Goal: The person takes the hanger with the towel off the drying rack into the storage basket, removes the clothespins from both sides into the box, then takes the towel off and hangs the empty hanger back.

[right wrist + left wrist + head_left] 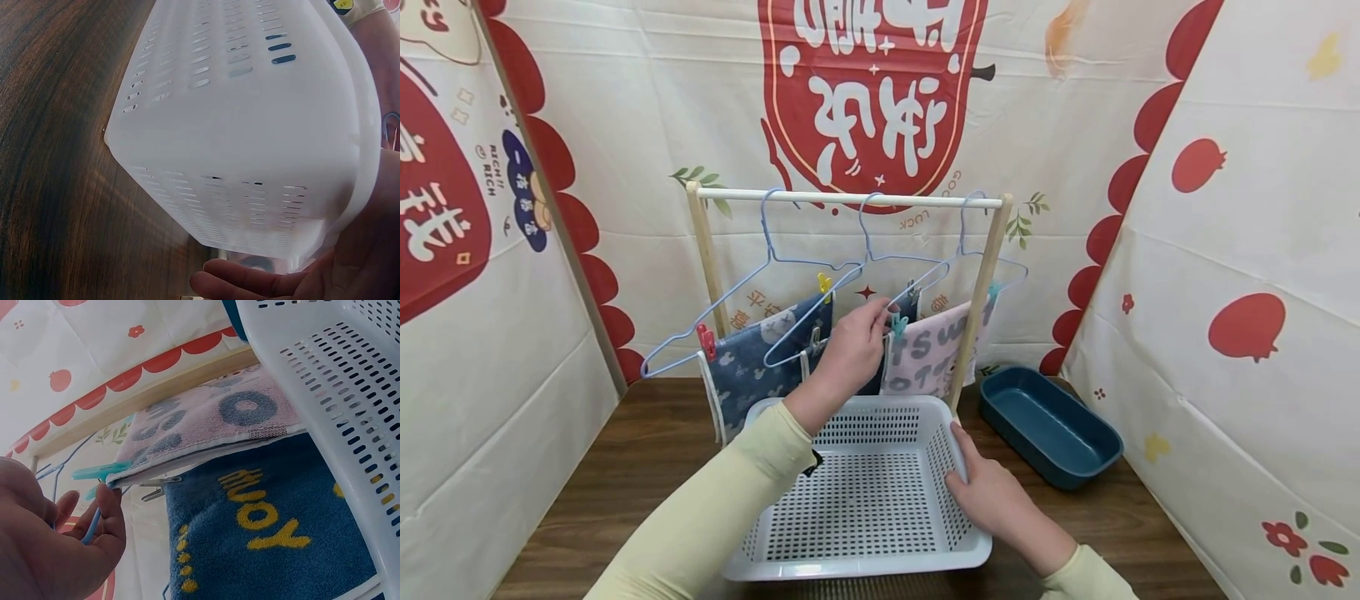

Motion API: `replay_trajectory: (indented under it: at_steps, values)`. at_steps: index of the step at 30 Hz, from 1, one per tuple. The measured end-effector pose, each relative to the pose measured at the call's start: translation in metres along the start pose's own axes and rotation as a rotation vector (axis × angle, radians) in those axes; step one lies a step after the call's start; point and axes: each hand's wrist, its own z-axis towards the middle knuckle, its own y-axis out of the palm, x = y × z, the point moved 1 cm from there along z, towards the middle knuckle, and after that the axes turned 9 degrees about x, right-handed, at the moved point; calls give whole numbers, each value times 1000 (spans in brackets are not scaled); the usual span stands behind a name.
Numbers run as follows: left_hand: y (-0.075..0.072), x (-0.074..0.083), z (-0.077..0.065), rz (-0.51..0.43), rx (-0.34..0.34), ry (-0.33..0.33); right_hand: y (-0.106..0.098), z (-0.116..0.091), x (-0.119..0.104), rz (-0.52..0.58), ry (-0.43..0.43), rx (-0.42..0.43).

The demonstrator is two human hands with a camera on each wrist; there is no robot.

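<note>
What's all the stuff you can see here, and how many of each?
Rack: one, white bar and pale wooden posts, in the middle
Hangers: three, light blue, hooked on the bar
Towels: three, two dark blue and one pink, hanging from the hangers
Clips: six showing, one red, one yellow, two grey, two teal, on the towels' top edges
Basket: one, white, in front of the rack
Tub: one, dark teal, right of the rack
Table: one, dark brown, underneath
Backdrop: three sides, white with red prints
Sleeves: two, pale yellow, on the arms
Small item: one, black, by the left sleeve, unclear
Left grip: one, bare, pinching the right-hand hanger
Right grip: one, bare, holding the basket's right rim
</note>
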Motion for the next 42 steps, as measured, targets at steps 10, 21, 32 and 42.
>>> replay_trajectory:
  at_steps: [10, 21, 32, 42]
  values:
    - [-13, 5, 2, -29, 36, 29, 0, 1, 0, -16, 1, 0]
    - [-32, 12, 1, -65, 68, 40, 0, 0, 0, -14, 8, -4]
    - [-52, 14, -5, -89, 59, 16, 0, 0, 2, -23, 1, 3]
    - [-76, 13, -12, -131, 55, 2, 0, 1, 2, -21, -7, 10]
